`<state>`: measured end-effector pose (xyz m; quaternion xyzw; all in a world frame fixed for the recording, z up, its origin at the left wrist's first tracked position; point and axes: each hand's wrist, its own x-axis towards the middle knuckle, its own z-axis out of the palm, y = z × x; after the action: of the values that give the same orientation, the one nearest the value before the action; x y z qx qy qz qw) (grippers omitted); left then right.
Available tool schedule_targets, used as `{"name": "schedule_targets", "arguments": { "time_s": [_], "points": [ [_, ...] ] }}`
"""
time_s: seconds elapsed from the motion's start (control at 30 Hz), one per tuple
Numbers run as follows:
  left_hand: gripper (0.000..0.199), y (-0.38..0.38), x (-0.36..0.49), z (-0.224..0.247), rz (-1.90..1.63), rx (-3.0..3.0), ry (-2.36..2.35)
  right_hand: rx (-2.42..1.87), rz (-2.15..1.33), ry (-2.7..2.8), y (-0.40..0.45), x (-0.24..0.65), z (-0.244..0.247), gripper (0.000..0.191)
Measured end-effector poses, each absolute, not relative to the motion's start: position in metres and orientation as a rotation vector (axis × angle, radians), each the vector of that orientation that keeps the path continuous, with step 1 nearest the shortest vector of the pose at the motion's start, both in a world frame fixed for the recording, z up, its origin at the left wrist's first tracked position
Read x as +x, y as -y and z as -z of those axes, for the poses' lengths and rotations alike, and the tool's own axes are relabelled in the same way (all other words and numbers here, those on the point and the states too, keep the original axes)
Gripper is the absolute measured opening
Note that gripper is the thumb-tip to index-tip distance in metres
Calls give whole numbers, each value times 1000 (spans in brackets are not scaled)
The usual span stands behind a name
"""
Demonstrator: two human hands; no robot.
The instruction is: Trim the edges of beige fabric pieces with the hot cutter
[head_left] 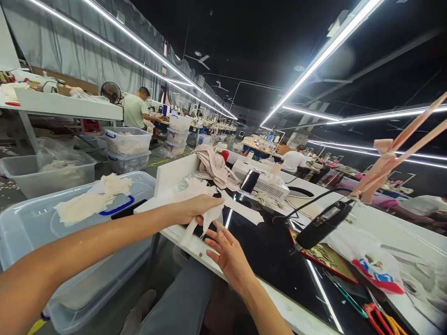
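Observation:
My left hand (199,208) is closed on a cream fabric piece (213,214), gripped between thumb and fingers above the near edge of the table. Part of the piece hangs below the fist. Just to the right and lower is my right hand (230,256), palm turned up, fingers apart and holding nothing. Its fingertips are close to the fabric's lower end; whether they touch it I cannot tell. Beyond the hands, a flat cream strip (246,211) lies on the black tabletop (258,242). More pale cut pieces (195,187) are heaped behind my left hand.
Folded beige fabric (213,164), a phone (250,180) and a white vented box (261,181) stand at the back. On the right are a black corded tool (324,224), a tray of small parts (323,258) and red-handled scissors (377,318). A lidded bin (145,181) stands left; people work beyond.

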<state>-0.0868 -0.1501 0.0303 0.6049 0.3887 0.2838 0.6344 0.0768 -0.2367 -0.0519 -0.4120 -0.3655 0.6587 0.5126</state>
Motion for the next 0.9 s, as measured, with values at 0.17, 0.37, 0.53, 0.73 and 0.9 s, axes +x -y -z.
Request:
{"name": "schedule_targets", "arguments": {
  "time_s": [0.17,0.37,0.53,0.73,0.9],
  "points": [
    [76,175,-92,-29,-570,1334,-813,-947,-1763,715,251,61,55,63],
    [66,201,-96,-21,-517,1355,-837,-799,-1795,666,257,51,56,62],
    [50,214,-107,-11,-569,1408,-887,-789,-1625,707,260,59,53,50],
    [51,223,-112,0,-614,1534,-895,-961,-1546,779,264,71,55,45],
    [68,221,-97,8,-563,1608,-869,-956,-1444,753,263,75,58,48]
  ]
}}
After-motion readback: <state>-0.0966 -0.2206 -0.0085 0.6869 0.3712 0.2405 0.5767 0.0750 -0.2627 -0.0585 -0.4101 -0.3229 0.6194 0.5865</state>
